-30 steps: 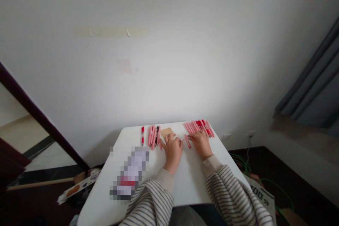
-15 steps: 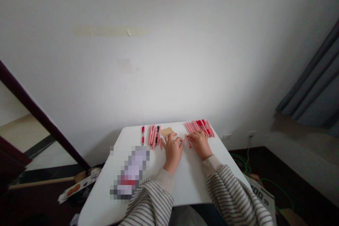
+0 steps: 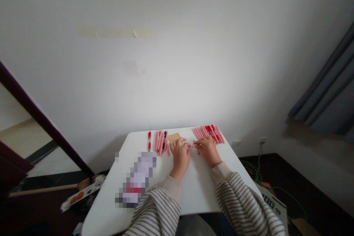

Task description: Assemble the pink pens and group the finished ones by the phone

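Observation:
Over the far middle of the white table (image 3: 201,188), my left hand (image 3: 181,158) and my right hand (image 3: 209,152) face each other. Their fingertips pinch a thin pink pen part (image 3: 193,146) held between them; its exact form is too small to make out. Below the right fingers lies another pink pen piece (image 3: 197,151). To the left of my left hand, a short pink piece (image 3: 167,150) rests beside a group of pink and black pens (image 3: 160,143). A tan pad (image 3: 174,137) sits just beyond my left fingers.
A row of pink and red pens (image 3: 208,133) lies at the table's far right. One red pen (image 3: 149,141) stands apart at the far left. Nearer, on the left, is a blurred-out purple object (image 3: 136,180). The wall (image 3: 177,81) rises behind the table.
Both hands stay in nearly the same place, still pinching the thin pink piece. The left fingers have shifted slightly.

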The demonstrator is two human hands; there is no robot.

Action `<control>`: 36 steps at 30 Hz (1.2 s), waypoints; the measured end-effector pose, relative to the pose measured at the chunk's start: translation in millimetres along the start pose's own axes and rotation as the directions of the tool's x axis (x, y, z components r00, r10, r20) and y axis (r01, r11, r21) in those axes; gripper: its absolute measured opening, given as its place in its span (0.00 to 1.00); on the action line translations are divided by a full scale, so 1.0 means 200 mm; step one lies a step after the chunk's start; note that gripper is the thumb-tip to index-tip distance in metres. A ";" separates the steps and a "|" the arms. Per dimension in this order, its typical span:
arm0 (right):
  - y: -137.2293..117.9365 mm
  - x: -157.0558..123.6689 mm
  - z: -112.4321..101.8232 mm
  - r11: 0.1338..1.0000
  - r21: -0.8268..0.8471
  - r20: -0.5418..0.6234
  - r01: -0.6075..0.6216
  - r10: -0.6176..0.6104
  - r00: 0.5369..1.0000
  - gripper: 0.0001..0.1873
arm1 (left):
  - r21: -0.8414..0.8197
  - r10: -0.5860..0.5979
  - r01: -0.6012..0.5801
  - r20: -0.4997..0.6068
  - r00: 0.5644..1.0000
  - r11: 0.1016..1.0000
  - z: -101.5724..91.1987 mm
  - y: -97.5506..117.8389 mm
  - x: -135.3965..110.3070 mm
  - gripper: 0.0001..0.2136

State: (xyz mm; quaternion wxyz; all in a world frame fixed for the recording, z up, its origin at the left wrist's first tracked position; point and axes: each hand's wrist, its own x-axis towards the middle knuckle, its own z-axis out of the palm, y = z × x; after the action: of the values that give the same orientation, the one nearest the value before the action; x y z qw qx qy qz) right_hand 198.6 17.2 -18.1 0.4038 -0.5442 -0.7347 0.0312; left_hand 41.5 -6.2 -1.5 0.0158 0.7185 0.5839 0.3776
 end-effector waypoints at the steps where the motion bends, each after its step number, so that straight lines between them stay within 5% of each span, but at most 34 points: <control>1: 0.00 0.00 0.00 1.000 0.004 -0.002 -0.004 0.004 1.000 0.05 | -0.010 -0.008 0.008 0.001 1.000 1.000 0.01 -0.01 0.00 0.03; 20: 0.03 0.00 0.01 0.994 -0.097 -0.032 0.049 -0.052 0.998 0.09 | -0.042 -0.033 0.033 0.009 0.999 0.999 0.02 -0.03 0.00 0.05; 27: 0.06 -0.02 0.00 0.983 -0.165 0.019 0.076 -0.074 0.997 0.19 | -0.040 -0.052 0.050 -0.064 0.997 0.998 0.02 -0.04 0.00 0.06; 36: 0.04 -0.02 -0.03 0.975 -0.191 0.095 0.109 -0.092 0.991 0.12 | -0.043 -0.041 0.035 -0.130 0.991 0.998 0.02 -0.04 0.00 0.05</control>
State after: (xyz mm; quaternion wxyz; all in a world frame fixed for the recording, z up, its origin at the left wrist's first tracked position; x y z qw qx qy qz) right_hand 210.1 14.7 -20.3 0.3175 -0.5416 -0.7774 -0.0386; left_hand 37.1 -1.9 -8.1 -0.0008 0.6804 0.5893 0.4355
